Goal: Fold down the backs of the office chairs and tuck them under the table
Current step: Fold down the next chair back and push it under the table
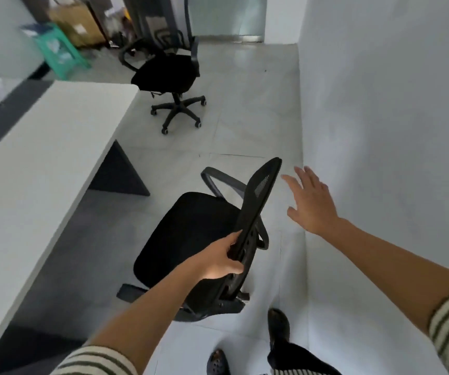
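A black office chair (188,234) stands right in front of me, beside the long white table (42,163). Its mesh back (261,196) is seen edge-on and leans over the seat. My left hand (220,259) grips the lower edge of that back. To the right of the back's top my right hand (310,201) hovers open, fingers spread, touching nothing. A second black office chair (167,73) with an upright back stands farther off, past the table's end.
A white wall (380,131) runs close along the right. A green plastic stool (58,51) and cardboard boxes (77,23) sit at the far left corner. Grey floor tiles (245,117) lie between the two chairs. My feet (277,328) are behind the near chair.
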A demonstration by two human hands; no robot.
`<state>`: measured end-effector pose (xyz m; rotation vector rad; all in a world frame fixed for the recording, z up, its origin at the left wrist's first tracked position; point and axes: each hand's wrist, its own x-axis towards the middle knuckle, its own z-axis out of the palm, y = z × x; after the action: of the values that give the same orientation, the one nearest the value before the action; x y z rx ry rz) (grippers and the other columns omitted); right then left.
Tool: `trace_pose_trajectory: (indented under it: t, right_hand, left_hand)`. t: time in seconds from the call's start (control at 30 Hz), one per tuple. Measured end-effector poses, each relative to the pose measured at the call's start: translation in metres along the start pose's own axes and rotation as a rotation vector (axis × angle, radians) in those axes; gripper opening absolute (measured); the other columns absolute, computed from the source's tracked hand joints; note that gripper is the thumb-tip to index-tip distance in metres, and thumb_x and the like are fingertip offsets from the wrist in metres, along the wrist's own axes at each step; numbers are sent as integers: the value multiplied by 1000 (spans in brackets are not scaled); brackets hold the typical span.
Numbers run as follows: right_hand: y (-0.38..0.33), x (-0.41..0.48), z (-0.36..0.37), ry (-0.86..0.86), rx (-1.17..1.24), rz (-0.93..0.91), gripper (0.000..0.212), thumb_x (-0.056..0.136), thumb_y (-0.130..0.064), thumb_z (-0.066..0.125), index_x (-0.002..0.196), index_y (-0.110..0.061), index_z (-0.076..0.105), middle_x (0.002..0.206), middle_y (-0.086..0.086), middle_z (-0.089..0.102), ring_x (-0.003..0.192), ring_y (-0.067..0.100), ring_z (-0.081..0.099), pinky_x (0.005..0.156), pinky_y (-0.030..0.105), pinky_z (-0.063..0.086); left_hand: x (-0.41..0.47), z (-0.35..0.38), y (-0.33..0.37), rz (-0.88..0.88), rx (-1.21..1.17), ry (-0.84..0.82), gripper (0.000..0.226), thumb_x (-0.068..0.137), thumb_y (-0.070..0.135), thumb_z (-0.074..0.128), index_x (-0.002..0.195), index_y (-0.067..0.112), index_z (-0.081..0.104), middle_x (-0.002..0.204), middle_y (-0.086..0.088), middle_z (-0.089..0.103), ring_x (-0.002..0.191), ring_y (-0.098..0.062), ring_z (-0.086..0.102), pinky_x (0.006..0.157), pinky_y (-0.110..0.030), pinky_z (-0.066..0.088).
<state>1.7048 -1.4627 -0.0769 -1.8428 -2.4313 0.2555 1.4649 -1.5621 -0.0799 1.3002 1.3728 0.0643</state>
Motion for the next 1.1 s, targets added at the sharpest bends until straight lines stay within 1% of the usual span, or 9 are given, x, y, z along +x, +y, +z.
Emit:
trace_pose_trajectory:
  t: [0.1,0.17,0.23,0.33,0.47,0.67,0.77,0.9,1.1]
  right_hand:
    - [-15,30,9,-87,-173,-215,79,73,-28,73,141,-24,33,155,11,21,145,34,8,113,53,18]
    - [-31,36,19,-206,-249,-331,58,74,-33,69,128,-23,51,141,7,48,137,32,31,112,52,23]
    - [-48,26,27,-258,-300,-409,34,74,-31,59,107,-25,64,102,-1,69,103,25,61,93,40,44]
    - [-72,-6,38,-220,-207,-416,25,73,-25,58,96,-24,67,76,-2,69,71,22,64,58,28,43]
    - [-102,-44,51,-161,-167,-380,18,75,-29,62,91,-24,68,72,-2,68,64,20,64,52,27,39]
    - [-110,-60,58,-111,-110,-328,19,68,-23,73,87,-21,72,61,1,68,56,25,64,51,30,51]
    - [-120,-62,61,-83,-140,-358,19,59,-19,79,78,-20,74,53,1,66,48,25,62,45,30,48]
    - [-146,-56,67,-69,-164,-417,17,65,-24,73,81,-25,72,59,-1,68,55,24,64,50,28,47]
    - [-213,-20,81,-43,-88,-565,15,59,-20,74,74,-25,73,51,0,65,48,26,61,46,22,37]
  left_hand:
    - [-25,2,-20,-46,57,25,84,69,20,65,136,51,25,121,6,60,98,-16,64,90,-39,54]
    - [-46,7,-34,-90,54,132,73,75,17,62,137,45,34,115,5,62,83,-12,63,81,-33,55]
    - [-69,7,-51,-176,121,289,57,82,21,58,134,38,43,107,5,63,81,-12,61,80,-32,54]
    - [-99,0,-83,-339,458,505,35,88,28,49,122,37,53,108,8,66,97,-17,62,83,-33,49]
    - [-121,-5,-119,-368,558,679,24,84,22,47,102,30,61,96,7,67,94,-20,62,73,-31,44]
    - [-131,13,-139,-306,553,768,23,88,23,49,105,28,64,97,6,69,92,-17,62,77,-28,43]
    - [-139,25,-153,-306,540,806,22,89,23,48,103,27,65,94,6,70,87,-16,62,78,-28,44]
    - [-156,31,-172,-345,513,846,18,89,25,48,97,26,64,87,6,69,81,-15,62,76,-27,44]
    - [-190,10,-199,-466,502,921,19,88,27,48,95,26,65,82,5,68,77,-18,63,74,-30,44]
